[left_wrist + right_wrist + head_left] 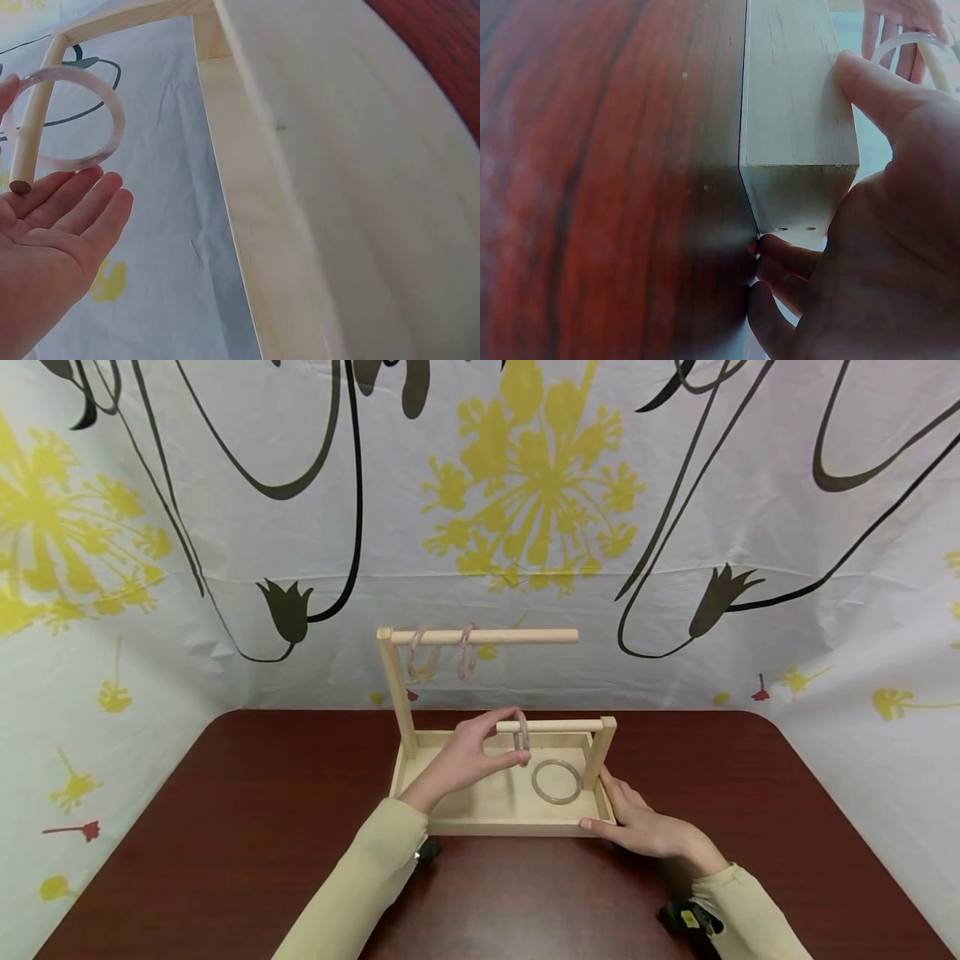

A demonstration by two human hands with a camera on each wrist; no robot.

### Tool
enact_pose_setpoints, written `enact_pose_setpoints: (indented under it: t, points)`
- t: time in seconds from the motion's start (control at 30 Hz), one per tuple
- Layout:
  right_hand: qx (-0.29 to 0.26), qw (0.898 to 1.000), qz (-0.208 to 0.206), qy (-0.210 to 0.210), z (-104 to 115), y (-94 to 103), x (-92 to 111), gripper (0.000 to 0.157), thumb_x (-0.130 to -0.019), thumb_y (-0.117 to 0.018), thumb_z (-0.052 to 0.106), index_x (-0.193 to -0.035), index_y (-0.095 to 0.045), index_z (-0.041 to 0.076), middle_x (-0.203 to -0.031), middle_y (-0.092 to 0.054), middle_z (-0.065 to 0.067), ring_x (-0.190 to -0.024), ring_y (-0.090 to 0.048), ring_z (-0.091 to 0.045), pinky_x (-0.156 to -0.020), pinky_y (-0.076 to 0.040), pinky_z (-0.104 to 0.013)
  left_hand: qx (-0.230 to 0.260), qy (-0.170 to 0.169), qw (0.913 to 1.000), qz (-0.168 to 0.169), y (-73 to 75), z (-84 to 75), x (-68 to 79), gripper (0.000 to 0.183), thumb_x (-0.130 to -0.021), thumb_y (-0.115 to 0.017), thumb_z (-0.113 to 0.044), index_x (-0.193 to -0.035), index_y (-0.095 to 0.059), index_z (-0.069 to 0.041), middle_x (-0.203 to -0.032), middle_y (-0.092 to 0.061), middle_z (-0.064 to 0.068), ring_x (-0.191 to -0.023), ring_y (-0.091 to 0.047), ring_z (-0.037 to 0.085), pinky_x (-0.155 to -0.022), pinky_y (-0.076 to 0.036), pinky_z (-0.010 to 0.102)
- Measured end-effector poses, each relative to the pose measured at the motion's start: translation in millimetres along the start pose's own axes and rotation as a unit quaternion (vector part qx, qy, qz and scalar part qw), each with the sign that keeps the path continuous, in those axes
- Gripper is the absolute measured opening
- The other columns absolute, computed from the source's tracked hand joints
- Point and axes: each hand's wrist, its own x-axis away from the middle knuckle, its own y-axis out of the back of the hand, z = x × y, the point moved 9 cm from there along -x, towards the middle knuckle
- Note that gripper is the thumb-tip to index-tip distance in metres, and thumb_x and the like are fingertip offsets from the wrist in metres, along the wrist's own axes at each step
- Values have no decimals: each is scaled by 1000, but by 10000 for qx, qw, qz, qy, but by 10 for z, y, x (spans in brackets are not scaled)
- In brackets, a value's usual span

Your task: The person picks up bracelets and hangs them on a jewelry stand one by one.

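Observation:
Between the thumb and fingertips of my left hand [467, 753] is a pale translucent bangle [523, 739]. In the left wrist view that bangle [118, 120] encircles the free end of the lower wooden rod [34, 135]. My right hand [645, 827] grips the near right corner of a wooden bangle stand [495, 829], its thumb at the front wall and its fingers along the right side. Inside the stand's tray lies another bangle [557, 802], flat. Two pinkish bangles, one [412, 660] left of the other [467, 653], hang from the upper rod [525, 636].
The stand rests on a dark red-brown table [300, 810]. Behind it hangs a white curtain [495, 543] with yellow and dark plant prints. The upper rod's free end points right, the lower rod's points left. A post [598, 752] stands at the tray's right.

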Motion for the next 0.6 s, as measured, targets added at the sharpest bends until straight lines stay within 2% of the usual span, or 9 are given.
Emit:
enact_pose_setpoints:
  t: [0.2, 0.3, 0.43, 0.6]
  points:
    - [63, 10000, 2, 21, -31, -19, -8, 95, -97, -53, 47, -153, 9, 3, -147, -13, -37, -134, -13, -55, -96, -25, -70, -251, 155, 9996, 47, 17, 24, -60, 67, -86, -75, -33, -142, -49, -8, -138, -53, 10, -120, -53, 28, -97, -43, 43]
    - [22, 9999, 55, -106, -28, -19, -3, 96, -96, -54, 48, -153, 8, 1, -149, -12, -36, -136, -11, -54, -98, -24, -69, -435, 178, 9988, 144, 7, 20, -92, 68, -86, -75, -36, -143, -49, -10, -138, -54, 7, -121, -53, 26, -98, -43, 42]
    - [-24, 9998, 70, -199, -25, -11, 3, 96, -96, -55, 47, -153, 6, 0, -150, -10, -35, -137, -9, -53, -100, -23, -68, -744, 29, 9969, 269, -16, -24, -135, 70, -86, -74, -38, -144, -47, -9, -138, -53, 6, -125, -51, 23, -102, -40, 39]
    - [32, 10000, 33, -85, -3, -6, 1, 95, -97, -54, 46, -152, 7, -1, -148, -11, -37, -135, -11, -55, -97, -23, -70, -1264, -190, 9911, 372, -45, -96, -168, 71, -88, -71, -41, -144, -46, -6, -140, -51, 9, -127, -49, 24, -104, -38, 38]
